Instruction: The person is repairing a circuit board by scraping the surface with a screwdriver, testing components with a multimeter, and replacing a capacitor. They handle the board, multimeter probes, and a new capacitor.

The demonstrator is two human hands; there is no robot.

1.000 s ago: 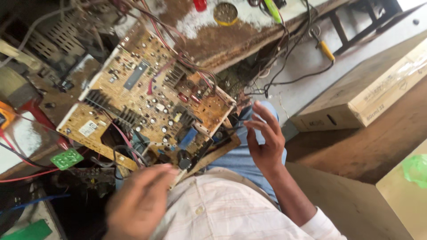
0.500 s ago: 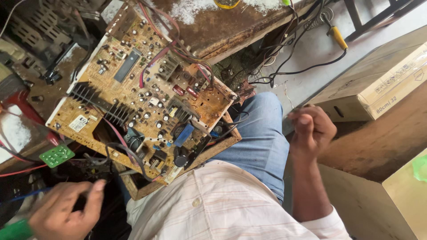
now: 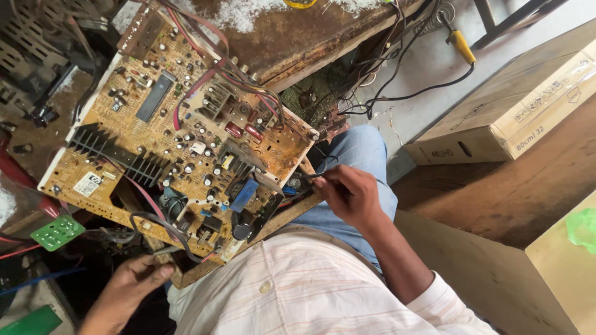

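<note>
Large tan circuit board is propped between both hands, tilted over lap & worktop edge; judged stiff, fragile, best gripped by edges. Right hand is pinched on thin black wire. Left hand is curled at board's lower corner; grip can't be told.

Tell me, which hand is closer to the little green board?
The left. The left hand lies just below and right of the small green board, apart from it. The right hand is far across, at the big circuit board's right edge.
</note>
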